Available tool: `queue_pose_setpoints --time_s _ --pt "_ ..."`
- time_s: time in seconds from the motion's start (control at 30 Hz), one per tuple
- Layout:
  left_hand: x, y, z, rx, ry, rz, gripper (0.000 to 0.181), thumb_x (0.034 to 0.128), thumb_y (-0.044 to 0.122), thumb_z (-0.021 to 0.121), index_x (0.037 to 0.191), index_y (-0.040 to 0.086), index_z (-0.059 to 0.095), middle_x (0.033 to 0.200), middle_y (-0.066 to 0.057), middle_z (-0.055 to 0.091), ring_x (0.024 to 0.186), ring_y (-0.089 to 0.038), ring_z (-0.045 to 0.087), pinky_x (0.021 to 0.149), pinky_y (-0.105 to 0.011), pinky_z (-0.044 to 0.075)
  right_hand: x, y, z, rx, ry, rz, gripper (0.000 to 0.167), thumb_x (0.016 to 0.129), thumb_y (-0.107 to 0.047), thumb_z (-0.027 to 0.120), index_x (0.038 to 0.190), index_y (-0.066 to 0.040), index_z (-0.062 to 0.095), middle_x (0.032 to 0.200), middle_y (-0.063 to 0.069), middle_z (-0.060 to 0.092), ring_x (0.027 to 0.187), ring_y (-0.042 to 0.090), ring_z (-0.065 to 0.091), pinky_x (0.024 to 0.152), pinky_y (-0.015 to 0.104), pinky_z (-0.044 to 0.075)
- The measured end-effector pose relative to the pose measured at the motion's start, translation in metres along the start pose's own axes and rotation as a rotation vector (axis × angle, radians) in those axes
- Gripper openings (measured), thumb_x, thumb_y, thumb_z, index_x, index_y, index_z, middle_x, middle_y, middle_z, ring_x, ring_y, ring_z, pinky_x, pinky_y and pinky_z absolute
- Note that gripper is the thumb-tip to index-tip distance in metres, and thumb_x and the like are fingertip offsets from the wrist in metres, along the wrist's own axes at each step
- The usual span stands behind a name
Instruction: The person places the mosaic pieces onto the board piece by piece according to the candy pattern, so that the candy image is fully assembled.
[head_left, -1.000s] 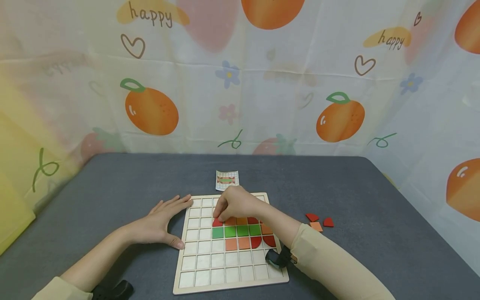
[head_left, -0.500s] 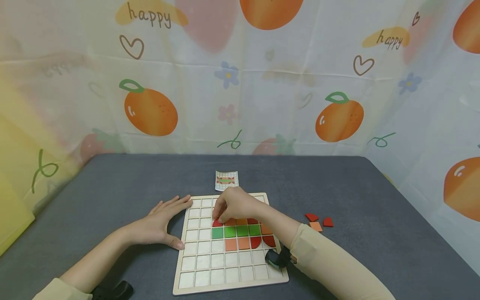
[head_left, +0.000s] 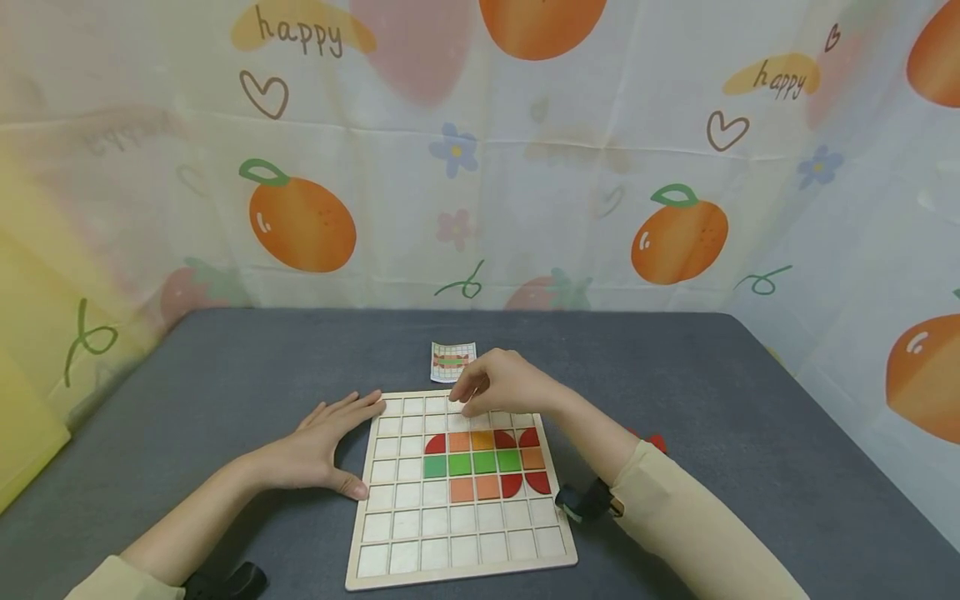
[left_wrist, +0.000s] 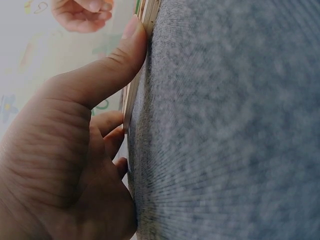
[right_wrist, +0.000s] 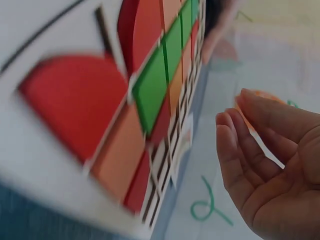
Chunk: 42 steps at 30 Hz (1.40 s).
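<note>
A pale wooden grid board (head_left: 405,527) lies on the table. My left hand (head_left: 326,447) rests at its left side, thumb against the edge and fingertips at the far-left corner; the left wrist view shows the thumb (left_wrist: 117,65) touching the rim. Above the board's far rows hovers my right hand (head_left: 513,383), its fingers loosely bent with nothing between them in the right wrist view. Coloured tiles fill part of the grid: a red quarter-round tile (head_left: 436,444) at the left of the top row, a row of green tiles (head_left: 484,462), plus orange and other red ones.
A small printed card (head_left: 442,371) with a coloured grid pattern lies behind the board. Loose red pieces (head_left: 657,442) sit to the right, partly hidden by my right forearm. A patterned curtain (head_left: 525,208) stands behind the dark table (head_left: 225,375).
My right hand has let go of the red quarter-round tile, which stays in its cell, and has lifted back and to the right. The left hand has stayed in place.
</note>
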<state>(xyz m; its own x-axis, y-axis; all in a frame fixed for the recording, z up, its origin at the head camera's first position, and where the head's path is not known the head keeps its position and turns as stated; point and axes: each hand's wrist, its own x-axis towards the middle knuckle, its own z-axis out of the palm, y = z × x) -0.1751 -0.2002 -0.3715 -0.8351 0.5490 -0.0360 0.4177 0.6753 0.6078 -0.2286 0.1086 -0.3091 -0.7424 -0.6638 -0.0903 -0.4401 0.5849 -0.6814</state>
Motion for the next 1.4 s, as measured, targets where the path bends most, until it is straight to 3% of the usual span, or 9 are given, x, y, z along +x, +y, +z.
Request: queue_pose_setpoints --time_s 0.43,0.93,1.17,1.4 --pt "0.000 0.002 -0.001 -0.005 0.000 0.000 0.113 0.0658 0.054 0.084 0.155 0.009 0.031 0.165 -0.017 0.021 0.151 -0.051 0.010 0.114 -0.074 0.001 -0.040 0.035 -0.036 -0.009 0.015 0.116 0.028 0.086 -0.013 0.075 0.114 -0.010 0.073 0.109 0.009 0.075 0.094 0.012 0.068 0.079 0.029 0.056" --pt "0.000 0.003 -0.001 -0.006 -0.001 -0.003 0.113 0.0657 0.053 0.085 0.154 0.007 0.032 0.165 -0.018 0.023 0.151 -0.051 0.011 0.114 -0.073 0.001 -0.083 0.075 -0.059 -0.032 -0.001 0.191 0.032 0.084 -0.012 0.077 0.116 -0.006 0.071 0.115 0.012 0.073 0.101 0.020 0.071 0.084 0.031 0.059" --pt "0.000 0.003 -0.001 -0.007 -0.006 -0.004 0.113 0.0662 0.053 0.085 0.155 0.008 0.031 0.165 -0.017 0.022 0.151 -0.050 0.010 0.114 -0.074 0.000 -0.099 0.093 -0.067 -0.041 -0.050 0.224 0.029 0.082 -0.013 0.078 0.110 -0.006 0.072 0.107 0.009 0.075 0.096 0.015 0.070 0.081 0.028 0.058" --pt "0.000 0.002 -0.001 -0.008 -0.004 0.001 0.113 0.0667 0.054 0.084 0.155 0.008 0.031 0.165 -0.017 0.022 0.151 -0.051 0.010 0.114 -0.074 0.000 -0.115 0.113 -0.080 0.041 -0.133 0.244 0.033 0.082 -0.013 0.078 0.112 -0.001 0.071 0.108 0.012 0.073 0.096 0.016 0.067 0.082 0.026 0.057"
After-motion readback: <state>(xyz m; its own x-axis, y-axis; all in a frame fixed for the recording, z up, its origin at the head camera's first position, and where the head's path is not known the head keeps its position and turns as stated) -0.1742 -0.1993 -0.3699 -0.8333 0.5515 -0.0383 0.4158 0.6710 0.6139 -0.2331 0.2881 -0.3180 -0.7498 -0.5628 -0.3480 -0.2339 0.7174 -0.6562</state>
